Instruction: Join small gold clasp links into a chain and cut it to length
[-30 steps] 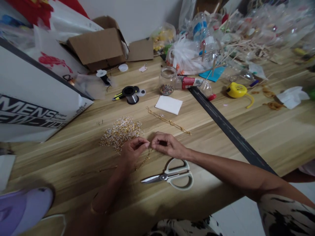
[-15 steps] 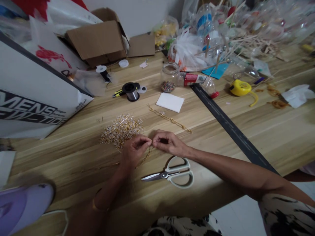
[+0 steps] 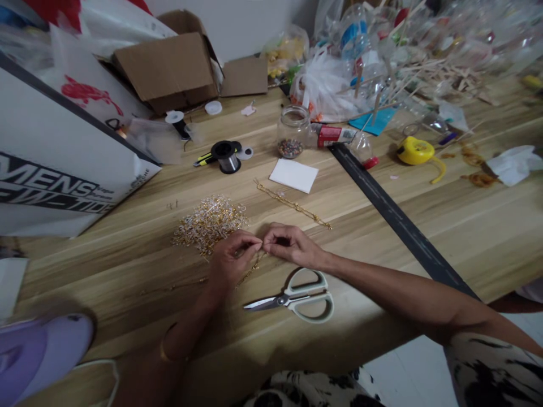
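My left hand (image 3: 231, 260) and my right hand (image 3: 291, 244) meet fingertip to fingertip over the wooden table (image 3: 424, 186). Both are pinched on a thin gold chain (image 3: 248, 272) that trails down and left from between them. A heap of small gold and clear pins (image 3: 208, 221) lies just behind my left hand. A second gold chain (image 3: 292, 204) stretches across the wood behind my right hand. White-handled scissors (image 3: 297, 299) lie shut just in front of my right wrist.
A white pad (image 3: 293, 175), a jar of beads (image 3: 291, 131), a black wire spool (image 3: 226, 156) and a yellow tape measure (image 3: 413, 151) sit farther back. A long black strip (image 3: 394, 217) runs diagonally. A printed bag (image 3: 59, 169) and cardboard box (image 3: 167, 70) stand left.
My two hands have drawn closer until the fingertips touch; the view has shifted slightly. The chain, the pins and the scissors lie where they were.
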Available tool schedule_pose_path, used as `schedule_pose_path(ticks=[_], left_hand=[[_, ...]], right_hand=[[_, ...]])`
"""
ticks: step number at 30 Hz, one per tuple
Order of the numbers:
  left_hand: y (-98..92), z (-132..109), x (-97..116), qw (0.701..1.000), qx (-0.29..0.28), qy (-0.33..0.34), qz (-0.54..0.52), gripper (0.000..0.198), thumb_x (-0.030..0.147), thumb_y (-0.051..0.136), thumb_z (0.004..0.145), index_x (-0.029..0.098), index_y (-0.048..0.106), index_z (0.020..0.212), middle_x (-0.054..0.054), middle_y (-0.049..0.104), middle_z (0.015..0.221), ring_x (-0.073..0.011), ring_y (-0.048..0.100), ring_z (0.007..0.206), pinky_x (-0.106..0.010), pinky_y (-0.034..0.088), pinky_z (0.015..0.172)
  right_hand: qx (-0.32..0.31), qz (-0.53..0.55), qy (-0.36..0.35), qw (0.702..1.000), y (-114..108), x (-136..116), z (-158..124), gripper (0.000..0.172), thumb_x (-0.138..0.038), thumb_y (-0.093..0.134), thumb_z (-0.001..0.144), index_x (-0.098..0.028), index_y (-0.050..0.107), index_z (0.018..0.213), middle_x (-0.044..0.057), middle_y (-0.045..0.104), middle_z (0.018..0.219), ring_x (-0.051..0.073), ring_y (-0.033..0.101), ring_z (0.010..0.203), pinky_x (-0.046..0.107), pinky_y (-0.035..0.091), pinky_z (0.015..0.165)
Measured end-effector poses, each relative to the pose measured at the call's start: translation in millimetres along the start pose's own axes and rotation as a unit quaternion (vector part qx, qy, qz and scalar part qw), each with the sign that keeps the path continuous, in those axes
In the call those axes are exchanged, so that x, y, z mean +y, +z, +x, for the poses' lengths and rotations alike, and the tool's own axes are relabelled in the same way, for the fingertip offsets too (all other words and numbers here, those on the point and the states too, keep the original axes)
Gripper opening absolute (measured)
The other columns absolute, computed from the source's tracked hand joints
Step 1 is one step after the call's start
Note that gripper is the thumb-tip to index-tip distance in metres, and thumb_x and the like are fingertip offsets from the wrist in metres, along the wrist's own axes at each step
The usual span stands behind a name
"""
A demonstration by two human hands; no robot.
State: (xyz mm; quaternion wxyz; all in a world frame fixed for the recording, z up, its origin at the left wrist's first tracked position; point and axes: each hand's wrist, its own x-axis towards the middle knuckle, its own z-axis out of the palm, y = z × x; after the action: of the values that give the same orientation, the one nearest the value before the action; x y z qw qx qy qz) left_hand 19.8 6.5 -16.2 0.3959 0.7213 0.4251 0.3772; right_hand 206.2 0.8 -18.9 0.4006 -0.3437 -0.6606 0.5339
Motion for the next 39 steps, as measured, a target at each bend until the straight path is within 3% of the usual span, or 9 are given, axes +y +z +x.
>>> schedule_pose_path(ticks=[26,39], left_hand=[[1.4,0.5,6.6,0.992,0.025,0.111,0.058,0.009,0.009,0.062,0.076,0.018,0.065,0.076,-0.002,0.065,0.074,-0.0129,0.061,0.072,-0.025,0.047,0.068],[2.4,-0.1,4.5,0.990,0.020,0.120,0.066,0.009,0.011,0.061,0.077,0.018,0.066,0.077,-0.004,0.066,0.074,-0.0136,0.061,0.071,-0.025,0.049,0.066]], right_hand=[[-0.003,0.016,0.010,1.000,-1.2,0.6,0.7,0.012,-0.020,0.058,0.083,-0.013,0.060,0.074,0.002,0.053,0.077,0.012,0.050,0.072,0.025,0.040,0.066],[0.005,0.009,0.014,1.000,-0.9,0.1,1.0,0.014,-0.024,0.059,0.083,-0.013,0.061,0.075,0.002,0.054,0.077,0.013,0.050,0.072,0.026,0.041,0.066]])
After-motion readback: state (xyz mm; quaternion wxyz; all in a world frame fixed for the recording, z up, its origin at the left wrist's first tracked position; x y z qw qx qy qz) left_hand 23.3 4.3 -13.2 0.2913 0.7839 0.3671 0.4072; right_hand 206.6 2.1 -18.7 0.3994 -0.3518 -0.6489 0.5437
